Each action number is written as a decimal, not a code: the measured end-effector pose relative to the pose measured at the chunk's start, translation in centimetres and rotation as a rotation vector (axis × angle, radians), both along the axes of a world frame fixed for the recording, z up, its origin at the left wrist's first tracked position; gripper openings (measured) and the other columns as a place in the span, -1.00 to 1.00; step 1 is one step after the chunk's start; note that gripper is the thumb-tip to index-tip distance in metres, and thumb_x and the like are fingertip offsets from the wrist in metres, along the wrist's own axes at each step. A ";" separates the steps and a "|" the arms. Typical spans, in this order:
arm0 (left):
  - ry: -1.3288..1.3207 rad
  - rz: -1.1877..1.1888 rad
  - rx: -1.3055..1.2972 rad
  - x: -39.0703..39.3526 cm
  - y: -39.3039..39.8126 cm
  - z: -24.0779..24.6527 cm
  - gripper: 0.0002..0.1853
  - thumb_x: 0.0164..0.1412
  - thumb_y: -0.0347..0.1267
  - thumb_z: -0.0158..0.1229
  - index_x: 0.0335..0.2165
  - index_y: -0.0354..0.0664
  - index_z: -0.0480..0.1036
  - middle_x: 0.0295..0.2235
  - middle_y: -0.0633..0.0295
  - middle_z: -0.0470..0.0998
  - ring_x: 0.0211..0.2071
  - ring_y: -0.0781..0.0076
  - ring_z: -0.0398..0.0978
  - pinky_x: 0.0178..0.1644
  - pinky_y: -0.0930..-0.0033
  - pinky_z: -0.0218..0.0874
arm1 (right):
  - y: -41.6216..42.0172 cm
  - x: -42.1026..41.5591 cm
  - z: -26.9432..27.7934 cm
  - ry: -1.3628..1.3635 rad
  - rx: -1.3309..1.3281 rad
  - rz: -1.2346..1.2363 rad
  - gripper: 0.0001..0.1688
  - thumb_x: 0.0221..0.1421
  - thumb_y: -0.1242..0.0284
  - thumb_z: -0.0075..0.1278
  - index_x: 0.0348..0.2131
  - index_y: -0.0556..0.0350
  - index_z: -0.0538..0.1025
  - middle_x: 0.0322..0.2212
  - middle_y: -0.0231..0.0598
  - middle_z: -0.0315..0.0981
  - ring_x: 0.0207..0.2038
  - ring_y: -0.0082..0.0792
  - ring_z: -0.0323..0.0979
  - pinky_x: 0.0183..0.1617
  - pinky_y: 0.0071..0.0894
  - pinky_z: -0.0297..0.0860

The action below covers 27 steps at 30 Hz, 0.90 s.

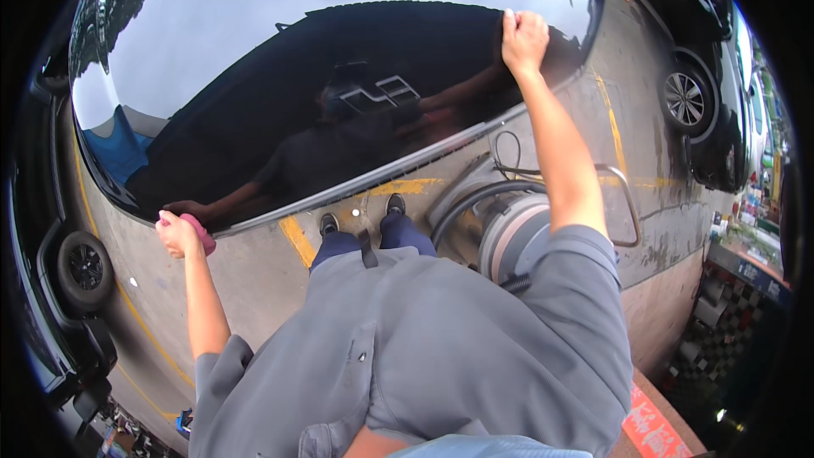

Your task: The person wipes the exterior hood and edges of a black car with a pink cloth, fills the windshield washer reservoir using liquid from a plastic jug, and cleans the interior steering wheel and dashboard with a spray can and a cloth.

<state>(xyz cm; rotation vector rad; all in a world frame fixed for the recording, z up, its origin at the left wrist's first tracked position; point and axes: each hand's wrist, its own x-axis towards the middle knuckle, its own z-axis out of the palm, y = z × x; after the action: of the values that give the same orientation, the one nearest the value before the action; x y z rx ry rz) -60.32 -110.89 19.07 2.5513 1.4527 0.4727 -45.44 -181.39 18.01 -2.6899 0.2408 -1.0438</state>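
Before me spreads a glossy black car body panel (356, 70), apparently a hood, reflecting the sky and my own body. My left hand (178, 234) is at the panel's near left corner, gripping a pink cloth or sponge (202, 234) against the edge. Farther up on the right side, my right hand (526, 41) rests against the panel with its fingers curled. Whether anything is inside that hand is hidden. A pale strip (381, 173) runs along the panel's near edge.
A canister vacuum cleaner (516, 235) with a black hose (474, 197) stands by my right side. Parked vehicles flank me, showing a wheel (86, 270) on the left and another wheel (687, 94) on the right. Yellow lines (407, 187) mark the concrete floor (248, 292).
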 end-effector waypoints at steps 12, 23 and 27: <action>-0.433 -0.220 -1.278 -12.0 -13.8 -0.1 -0.70 0.25 -0.22 0.05 -0.41 -0.27 0.40 -0.53 0.25 0.46 -0.54 0.42 0.41 -0.43 0.31 0.29 | 28.7 -29.6 -1.1 0.398 1.152 0.577 -0.48 0.06 0.30 0.14 -0.03 0.10 0.36 -0.09 -0.08 0.26 0.00 -0.21 0.26 -0.06 -0.28 0.32; 0.364 -0.966 -1.805 -14.2 -16.9 -0.1 -0.53 0.27 -0.09 0.03 0.06 -0.05 0.28 0.08 0.22 0.32 0.08 0.35 0.25 0.06 0.18 0.12 | 32.5 -36.9 -5.2 -0.014 1.626 -0.156 -0.60 0.13 0.37 0.06 -0.06 0.10 0.37 -0.16 -0.25 0.39 -0.08 -0.40 0.34 0.05 -0.37 0.28; 0.460 -0.862 -1.892 -15.8 -15.9 -2.0 -0.37 0.25 0.07 -0.01 0.18 0.10 0.14 0.18 0.24 0.16 0.14 0.25 0.15 0.13 0.04 0.04 | 37.3 -39.8 -1.1 0.022 1.341 -0.070 -0.53 0.10 0.35 0.05 -0.01 0.09 0.34 -0.12 -0.22 0.35 -0.07 -0.38 0.35 0.05 -0.38 0.28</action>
<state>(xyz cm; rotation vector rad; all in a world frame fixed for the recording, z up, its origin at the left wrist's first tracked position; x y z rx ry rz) -76.14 -126.82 17.02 1.2439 0.1625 -1.1106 -85.29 -144.10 16.90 -1.4645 0.7205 -0.5065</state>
